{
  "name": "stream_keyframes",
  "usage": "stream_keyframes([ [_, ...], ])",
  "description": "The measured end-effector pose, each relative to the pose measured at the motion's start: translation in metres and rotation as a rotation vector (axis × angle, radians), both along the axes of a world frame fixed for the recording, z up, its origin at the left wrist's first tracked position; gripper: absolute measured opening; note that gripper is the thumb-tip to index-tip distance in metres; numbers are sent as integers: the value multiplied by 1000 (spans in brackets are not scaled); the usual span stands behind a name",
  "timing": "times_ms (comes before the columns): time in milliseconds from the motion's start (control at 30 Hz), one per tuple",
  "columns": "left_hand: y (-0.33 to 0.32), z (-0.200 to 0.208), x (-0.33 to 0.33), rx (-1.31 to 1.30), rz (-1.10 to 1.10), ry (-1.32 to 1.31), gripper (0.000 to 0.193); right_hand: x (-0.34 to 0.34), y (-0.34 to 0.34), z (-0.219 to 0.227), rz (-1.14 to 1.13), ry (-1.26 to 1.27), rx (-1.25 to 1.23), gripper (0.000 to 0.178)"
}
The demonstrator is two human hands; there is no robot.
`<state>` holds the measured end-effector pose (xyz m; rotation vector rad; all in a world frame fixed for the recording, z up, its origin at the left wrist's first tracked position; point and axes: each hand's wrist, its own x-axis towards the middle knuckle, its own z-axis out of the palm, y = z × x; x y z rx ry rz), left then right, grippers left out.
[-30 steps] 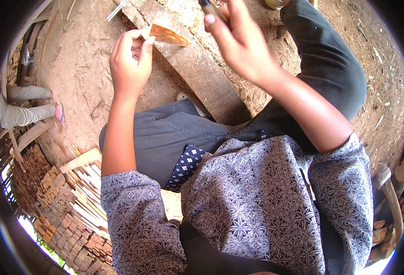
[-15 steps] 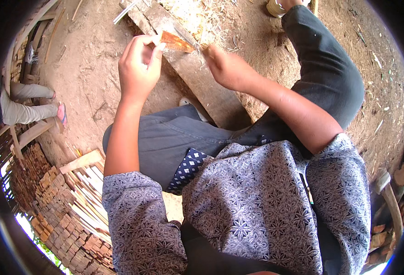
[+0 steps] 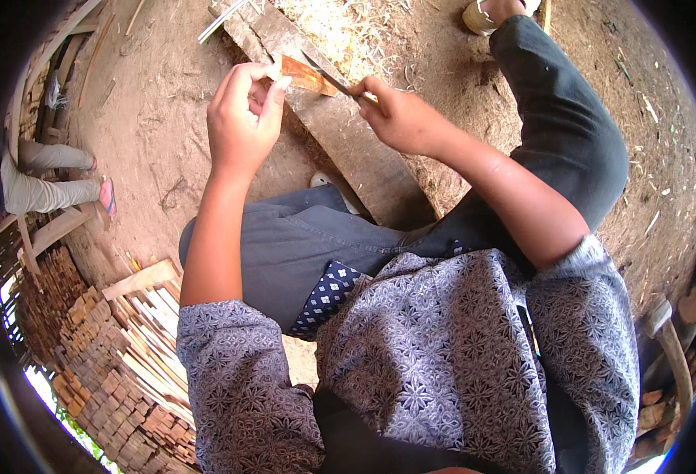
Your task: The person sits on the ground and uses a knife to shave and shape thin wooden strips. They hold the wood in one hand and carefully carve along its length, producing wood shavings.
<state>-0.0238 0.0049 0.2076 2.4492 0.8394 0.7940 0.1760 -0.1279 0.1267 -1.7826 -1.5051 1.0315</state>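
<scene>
My left hand (image 3: pixel 247 107) pinches the pale end of a flat, reddish-brown piece of wood (image 3: pixel 307 77), which points to the right above a long plank. In my right hand (image 3: pixel 399 114) is a knife (image 3: pixel 331 79), its handle wrapped by my fingers. The dark blade slants up and left from my fist, close along the upper edge of the brown piece; whether it touches cannot be made out. Beneath both hands runs the worn wooden plank (image 3: pixel 364 162), slanting from the upper left toward my lap.
Pale shavings (image 3: pixel 348 35) lie on the dirt beyond the plank. Thin white strips (image 3: pixel 223 20) rest at its far end. At left are stacked wood blocks (image 3: pixel 118 387) and another person's legs (image 3: pixel 55 186). A wooden-handled tool (image 3: pixel 672 347) stands at the right edge.
The knife blade, blurred before, now shows clearly beside the brown piece. My right hand has shifted slightly to the right and down; my left hand has barely moved and keeps its pinch.
</scene>
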Motion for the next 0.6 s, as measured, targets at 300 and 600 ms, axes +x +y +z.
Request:
stream_keyframes([
  [300, 3, -7, -6, -57, 0, -78, 19, -2, 0, 59, -357, 303, 415, 32],
  [600, -4, 1, -6, -77, -11, -68, 18, 5, 17, 93, -366, 315, 478, 32],
])
